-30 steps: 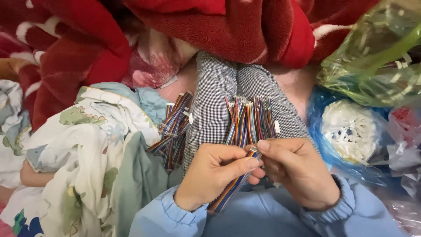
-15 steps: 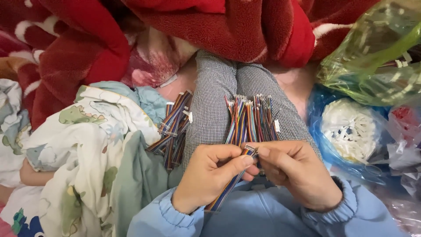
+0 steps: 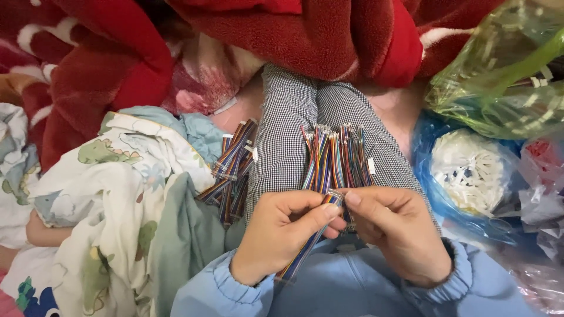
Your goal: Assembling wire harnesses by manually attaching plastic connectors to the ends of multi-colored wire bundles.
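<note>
Both hands over checked lap: left hand [image 3: 281, 232] and right hand [image 3: 395, 232] pinched one multicoloured ribbon cable [image 3: 310, 240] at its connector end. Cable pile [image 3: 336, 159] lay on lap. Right of lap, blue bag [image 3: 437, 194] held white connectors [image 3: 470, 170]; green-tinted clear bag [image 3: 499, 76] above it.

Hands on coloured ribbon cable

Left hand [image 3: 282, 235] and right hand [image 3: 396, 232] pinch one ribbon cable [image 3: 308, 249] above a checked lap [image 3: 282, 135].

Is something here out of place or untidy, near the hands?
Nothing looks damaged or spilled. One bundle of cables lies loosely fanned beside the leg, some at angles. The left hand and right hand pinch one cable between them.
</note>
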